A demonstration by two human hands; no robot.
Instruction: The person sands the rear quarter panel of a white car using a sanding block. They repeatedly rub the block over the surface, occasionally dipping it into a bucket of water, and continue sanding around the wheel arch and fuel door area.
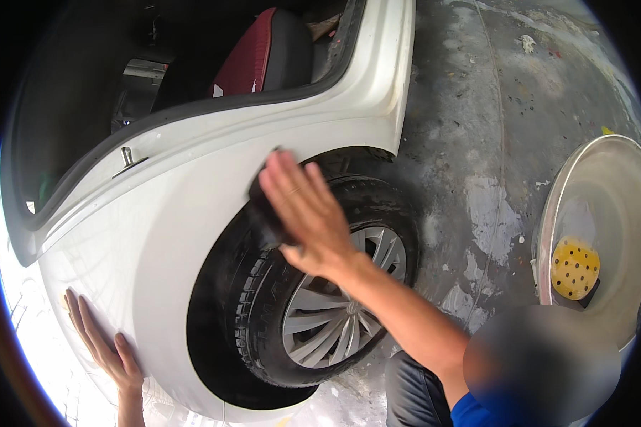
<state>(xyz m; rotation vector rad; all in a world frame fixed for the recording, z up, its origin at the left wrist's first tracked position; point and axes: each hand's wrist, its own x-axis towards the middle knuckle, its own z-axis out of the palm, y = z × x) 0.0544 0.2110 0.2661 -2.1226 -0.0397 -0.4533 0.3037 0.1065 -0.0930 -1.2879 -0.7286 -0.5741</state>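
A white car body panel (171, 206) curves around a wheel arch in front of me. My right hand (306, 210) lies over a black hand pad (265, 213), thumb at its lower edge, and holds it on the panel by the top of the arch. The fingers cover most of the pad, so its working face is hidden. Flat on the panel at the lower left rests my left hand (107, 345), with its fingers apart and nothing in it. Below my right forearm is the wheel (345, 313), with a black tyre and silver spokes.
At the right stands a round pale tub (548, 235), with a yellow perforated disc (575, 267) inside. The grey floor (449, 178) has whitish patches and scraps. Above the panel, a dark opening shows a red and black seat (253, 60). A blurred patch (541, 363) covers the lower right.
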